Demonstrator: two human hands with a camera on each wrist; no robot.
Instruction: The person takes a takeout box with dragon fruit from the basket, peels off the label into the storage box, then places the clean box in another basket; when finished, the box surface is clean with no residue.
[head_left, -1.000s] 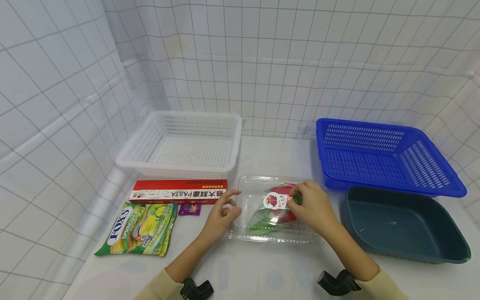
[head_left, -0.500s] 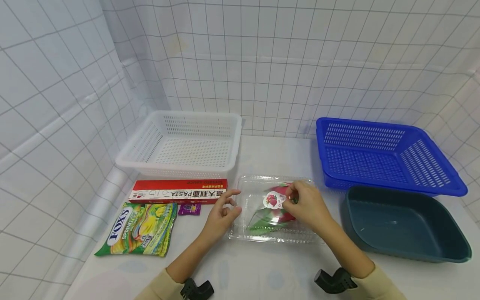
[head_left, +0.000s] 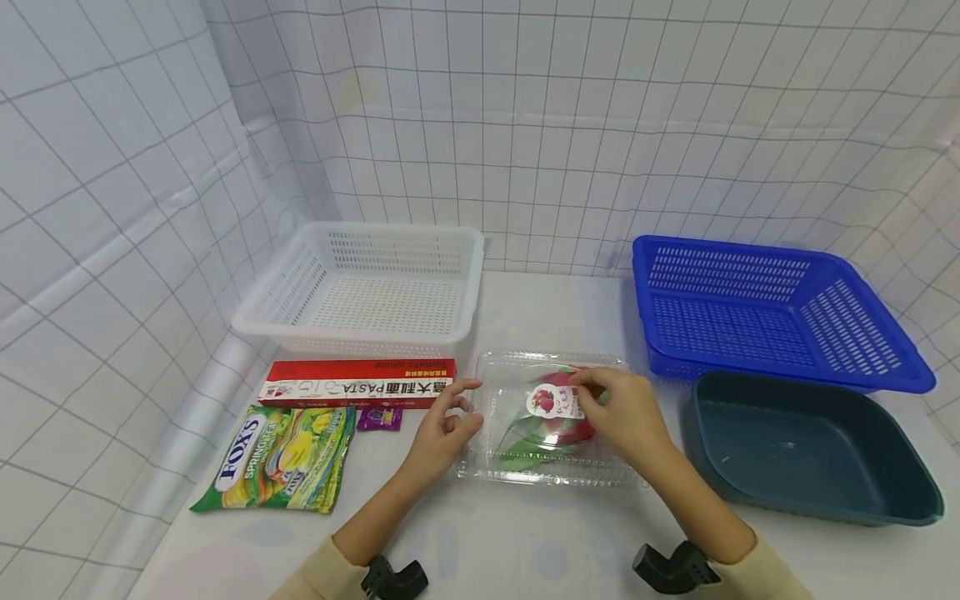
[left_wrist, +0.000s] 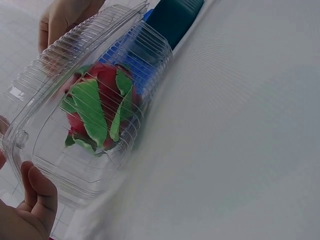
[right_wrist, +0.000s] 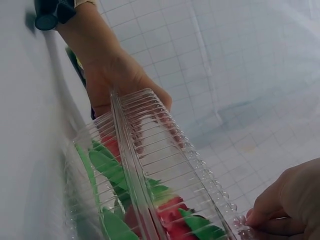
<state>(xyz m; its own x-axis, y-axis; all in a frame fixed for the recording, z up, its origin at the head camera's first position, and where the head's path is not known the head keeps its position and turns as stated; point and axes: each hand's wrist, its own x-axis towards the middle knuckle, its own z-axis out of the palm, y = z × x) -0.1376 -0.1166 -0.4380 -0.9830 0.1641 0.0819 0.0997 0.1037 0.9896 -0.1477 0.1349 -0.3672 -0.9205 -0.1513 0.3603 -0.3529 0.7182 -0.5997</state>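
A clear plastic clamshell box [head_left: 498, 400] lies on the table with a red dragon fruit [head_left: 564, 432] with green scales inside. On the lid is a white sticker [head_left: 546, 402] with a red fruit print. My left hand [head_left: 441, 429] holds the box's left end, thumb and forefinger on its edge; the left wrist view shows this hand's fingertips [left_wrist: 42, 187] against the box corner. My right hand [head_left: 626, 412] pinches at the sticker's right end on the lid, thumb and forefinger close together. The fingertips partly cover that end.
Left of the box lie a red pasta box [head_left: 356, 383], a small purple packet [head_left: 379, 418] and a green-yellow Fox's bag [head_left: 281, 458]. Behind stands a white basket [head_left: 360, 340]. To the right are a blue basket [head_left: 787, 375] and a dark green bin [head_left: 817, 500].
My right hand's fingers have shifted slightly on the lid about the sticker's right end, which was more covered half a second ago. The left hand and box have stayed put.
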